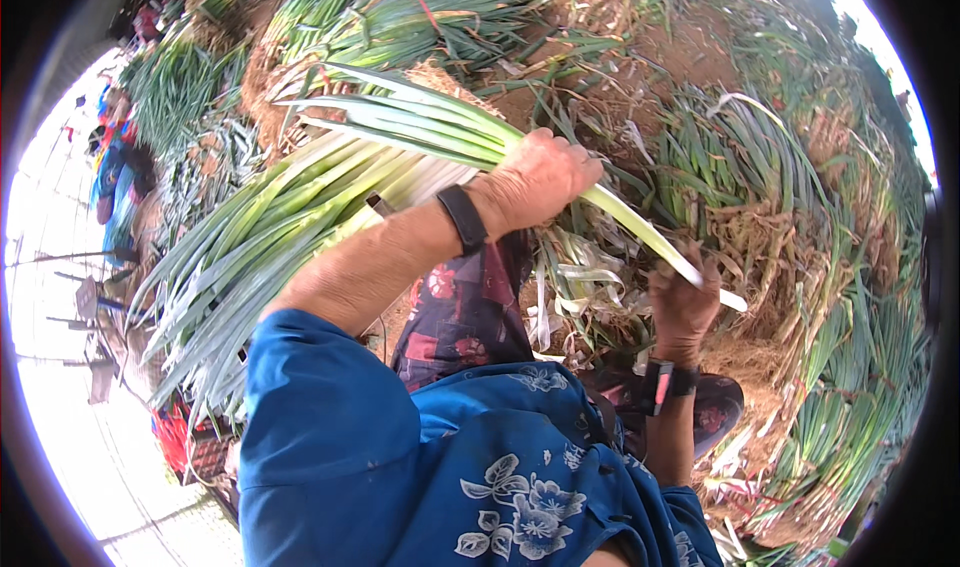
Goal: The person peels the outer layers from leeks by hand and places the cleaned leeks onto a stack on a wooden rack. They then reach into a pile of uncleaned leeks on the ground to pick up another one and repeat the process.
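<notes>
My left hand (548, 177), with a black band on its wrist, is closed around a long green onion (642, 229). Its green leaves fan out to the upper left, and its white end slants down to the right. At that white end is my right hand (688, 302), its fingers bent against the stalk; part of their grip is hidden. Below the held leaves lies a large pile of cleaned green onions (290, 212), white ends toward my left wrist. Peeled skins (590, 272) lie scattered between my hands and beyond my knees.
Rooted green onion bundles (740, 162) lie to the right, with more (850, 387) along the right edge. Another tied bundle (430, 17) rests at the far side. Brown soil (690, 57) shows between them. A red bag (172, 435) is at the lower left.
</notes>
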Demonstrator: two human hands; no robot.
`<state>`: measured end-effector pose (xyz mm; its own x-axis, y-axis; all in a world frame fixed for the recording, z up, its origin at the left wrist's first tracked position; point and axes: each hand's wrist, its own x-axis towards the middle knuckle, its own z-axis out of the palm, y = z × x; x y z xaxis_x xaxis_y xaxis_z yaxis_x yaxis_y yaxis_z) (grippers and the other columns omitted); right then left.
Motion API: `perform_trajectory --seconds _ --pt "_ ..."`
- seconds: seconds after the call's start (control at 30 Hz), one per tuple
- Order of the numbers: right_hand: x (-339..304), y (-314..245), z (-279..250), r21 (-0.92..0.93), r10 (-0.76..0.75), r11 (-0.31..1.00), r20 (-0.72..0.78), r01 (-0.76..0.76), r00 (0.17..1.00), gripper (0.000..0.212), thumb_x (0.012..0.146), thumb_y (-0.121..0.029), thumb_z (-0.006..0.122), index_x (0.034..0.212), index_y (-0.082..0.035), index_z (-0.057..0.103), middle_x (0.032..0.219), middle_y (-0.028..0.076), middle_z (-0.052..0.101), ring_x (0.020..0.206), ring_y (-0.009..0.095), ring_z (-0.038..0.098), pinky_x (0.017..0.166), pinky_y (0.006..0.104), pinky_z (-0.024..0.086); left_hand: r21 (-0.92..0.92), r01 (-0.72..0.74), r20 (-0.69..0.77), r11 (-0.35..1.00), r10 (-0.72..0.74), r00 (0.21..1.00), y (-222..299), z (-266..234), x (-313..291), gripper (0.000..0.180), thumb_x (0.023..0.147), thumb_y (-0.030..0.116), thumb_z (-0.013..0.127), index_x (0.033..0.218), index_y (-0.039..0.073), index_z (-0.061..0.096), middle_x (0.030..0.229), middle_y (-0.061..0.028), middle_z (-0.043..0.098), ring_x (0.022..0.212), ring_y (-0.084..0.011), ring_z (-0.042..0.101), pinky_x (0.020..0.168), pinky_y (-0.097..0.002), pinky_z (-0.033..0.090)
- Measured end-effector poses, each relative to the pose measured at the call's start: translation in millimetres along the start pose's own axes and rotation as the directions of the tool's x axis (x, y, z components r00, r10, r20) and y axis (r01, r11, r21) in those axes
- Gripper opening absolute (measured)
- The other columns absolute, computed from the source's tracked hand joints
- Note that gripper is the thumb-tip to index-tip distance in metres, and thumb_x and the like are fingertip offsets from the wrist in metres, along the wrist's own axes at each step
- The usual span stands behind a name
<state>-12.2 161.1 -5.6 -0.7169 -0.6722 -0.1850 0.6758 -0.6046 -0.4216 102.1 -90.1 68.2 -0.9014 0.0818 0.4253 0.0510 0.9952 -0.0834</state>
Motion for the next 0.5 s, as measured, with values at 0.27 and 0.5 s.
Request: perform_trajectory --seconds 0.27,0.5 --pt "47 -131 -190 0.352 0.047 0.936 -0.035 -0.032 0.998 0.020 0.097 -0.016 0.043 0.090 -0.005 0.058 0.059 -0.003 0.042 0.050 0.009 0.039 0.053 0.0282 0.033 0.370 0.203 0.208 0.907 -0.294 0.933 -132 -125 -100 0.012 0.081 0.016 0.066 0.091 0.013 0.062 0.074 -0.0067 0.065 0.067 -0.0214 0.064 0.062 -0.0345 0.051" --pt "52 -104 -215 -0.098 0.054 0.991 -0.327 -0.090 0.944 0.015 0.093 -0.014 0.054 0.099 -0.001 0.060 0.084 0.006 0.060 0.068 0.017 0.053 0.057 0.0307 0.046 0.498 0.584 0.293 0.641 -0.758 0.583 -161 -198 -190 0.032 0.081 0.034 0.066 0.100 0.009 0.063 0.079 -0.0133 0.065 0.076 -0.0310 0.064 0.071 -0.0434 0.049"
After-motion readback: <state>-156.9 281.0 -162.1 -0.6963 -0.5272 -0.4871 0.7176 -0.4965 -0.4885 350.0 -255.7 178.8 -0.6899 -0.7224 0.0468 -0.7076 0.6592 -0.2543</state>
